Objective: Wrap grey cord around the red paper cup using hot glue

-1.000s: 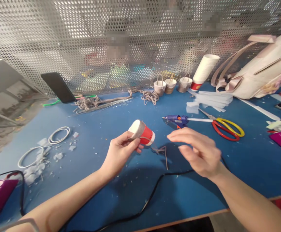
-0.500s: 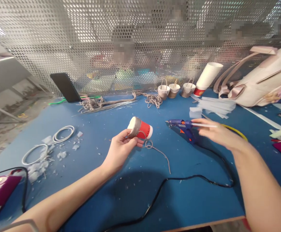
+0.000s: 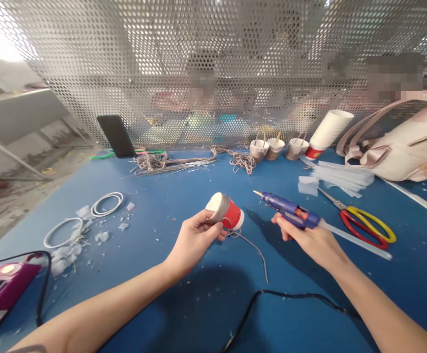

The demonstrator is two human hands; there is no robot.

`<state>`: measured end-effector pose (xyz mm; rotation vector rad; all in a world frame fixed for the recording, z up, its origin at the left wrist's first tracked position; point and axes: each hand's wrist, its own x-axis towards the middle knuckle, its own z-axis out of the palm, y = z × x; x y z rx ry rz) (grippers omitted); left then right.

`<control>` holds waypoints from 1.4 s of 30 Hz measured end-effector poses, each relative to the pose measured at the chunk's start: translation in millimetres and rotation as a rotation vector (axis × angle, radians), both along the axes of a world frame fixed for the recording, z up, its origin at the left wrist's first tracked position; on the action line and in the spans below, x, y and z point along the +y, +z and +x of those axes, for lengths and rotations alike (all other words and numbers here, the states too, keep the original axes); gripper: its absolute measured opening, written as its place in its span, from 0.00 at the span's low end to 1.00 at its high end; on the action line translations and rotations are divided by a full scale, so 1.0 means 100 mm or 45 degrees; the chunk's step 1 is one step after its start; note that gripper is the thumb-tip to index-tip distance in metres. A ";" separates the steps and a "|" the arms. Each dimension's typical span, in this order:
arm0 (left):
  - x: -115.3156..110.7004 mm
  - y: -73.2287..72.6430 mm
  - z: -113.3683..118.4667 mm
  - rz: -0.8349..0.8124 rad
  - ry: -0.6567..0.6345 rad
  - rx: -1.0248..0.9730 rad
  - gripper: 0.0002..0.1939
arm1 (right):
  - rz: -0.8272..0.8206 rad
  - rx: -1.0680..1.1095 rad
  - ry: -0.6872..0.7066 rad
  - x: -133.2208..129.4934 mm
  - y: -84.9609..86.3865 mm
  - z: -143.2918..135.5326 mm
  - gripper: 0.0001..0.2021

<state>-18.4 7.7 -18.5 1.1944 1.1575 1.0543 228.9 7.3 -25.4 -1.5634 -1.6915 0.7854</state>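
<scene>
Tilted on its side, a red and white paper cup [image 3: 234, 215] is held in my left hand [image 3: 198, 238], fingers and thumb closed round its wide end. Grey-brown cord is wound about that end, and its loose tail [image 3: 255, 247] trails down over the table. My right hand [image 3: 309, 240] grips a blue hot glue gun [image 3: 287, 208] by its handle, which the fingers mostly hide. The gun's nozzle points left toward the cup, apart from it. A clear glue stick [image 3: 356, 240] sticks out of its back end.
Red and yellow scissors [image 3: 367, 225] lie right of my right hand. Behind are white strips [image 3: 341, 176], stacked cups [image 3: 331, 132], cord-wrapped cups [image 3: 296, 148], cord bundles [image 3: 242, 161] and a phone [image 3: 115, 137]. White rings [image 3: 106, 203] lie left; a black cable [image 3: 290, 295] crosses the front.
My right hand has closed round the glue gun's handle and lifted it off the table, uncovering the scissors. My left hand still holds the cup; the whole view has shifted slightly.
</scene>
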 end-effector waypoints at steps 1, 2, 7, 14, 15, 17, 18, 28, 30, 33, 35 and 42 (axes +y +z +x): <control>0.00 -0.01 0.00 0.012 -0.003 0.005 0.05 | 0.030 0.041 0.024 -0.09 0.04 -0.04 0.15; -0.01 -0.03 0.01 0.026 -0.006 0.010 0.04 | 0.056 0.062 0.057 -0.17 0.07 -0.09 0.15; -0.02 -0.08 0.04 0.095 -0.043 0.051 0.03 | 0.207 -0.006 0.176 -0.37 0.13 -0.25 0.12; -0.03 -0.10 0.05 0.114 -0.073 0.076 0.03 | 0.350 -0.048 0.297 -0.34 0.08 -0.30 0.10; -0.03 -0.11 0.05 0.113 -0.076 0.074 0.03 | 0.371 -0.059 0.287 -0.34 0.08 -0.30 0.11; -0.04 -0.10 0.06 0.102 -0.076 0.067 0.03 | 0.391 -0.107 0.263 -0.35 0.09 -0.31 0.11; -0.04 -0.09 0.06 0.094 -0.070 0.062 0.03 | 0.394 -0.140 0.259 -0.36 0.09 -0.32 0.11; -0.06 0.01 0.08 0.090 -0.066 0.106 0.03 | 0.497 -0.253 0.270 -0.39 0.10 -0.33 0.11; -0.06 0.02 0.08 0.085 -0.064 0.112 0.03 | 0.515 -0.249 0.289 -0.39 0.09 -0.33 0.11; -0.06 0.03 0.08 0.080 -0.063 0.108 0.03 | 0.568 -0.229 0.352 -0.40 0.10 -0.33 0.10; -0.06 0.03 0.08 0.081 -0.072 0.106 0.02 | 0.584 -0.233 0.347 -0.39 0.10 -0.33 0.10; -0.07 0.01 0.07 0.056 -0.089 0.103 0.01 | 0.588 -0.248 0.335 -0.40 0.08 -0.32 0.10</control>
